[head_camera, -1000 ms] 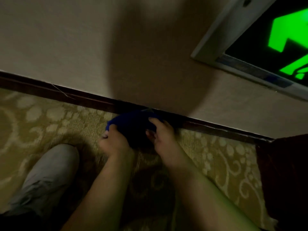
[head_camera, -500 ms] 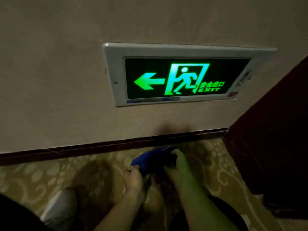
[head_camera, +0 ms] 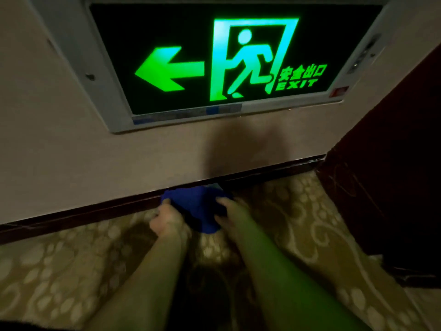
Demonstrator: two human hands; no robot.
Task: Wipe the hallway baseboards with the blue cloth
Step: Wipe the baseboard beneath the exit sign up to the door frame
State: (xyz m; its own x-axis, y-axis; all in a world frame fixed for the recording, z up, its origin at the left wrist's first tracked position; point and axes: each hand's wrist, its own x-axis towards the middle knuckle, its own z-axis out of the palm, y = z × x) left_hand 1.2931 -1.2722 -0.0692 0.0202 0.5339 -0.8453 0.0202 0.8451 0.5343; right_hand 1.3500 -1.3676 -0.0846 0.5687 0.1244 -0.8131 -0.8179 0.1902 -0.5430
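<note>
The blue cloth (head_camera: 196,206) is bunched against the dark wooden baseboard (head_camera: 83,212) where the beige wall meets the carpet. My left hand (head_camera: 167,220) grips the cloth's left end. My right hand (head_camera: 230,210) grips its right end, with fingers curled over the top edge. The cloth's upper edge lies on the baseboard and its lower part hangs over the carpet between my hands. Both forearms reach in from the bottom of the view.
A lit green exit sign (head_camera: 214,60) in a grey frame is set low in the wall right above the cloth. A dark red door frame (head_camera: 386,187) juts out at the right and ends the baseboard run. Patterned beige carpet (head_camera: 59,271) covers the floor.
The view has swung right and closed in on the wall, so the exit sign now fills the top. Both hands have moved the cloth right along the baseboard, nearer the door frame.
</note>
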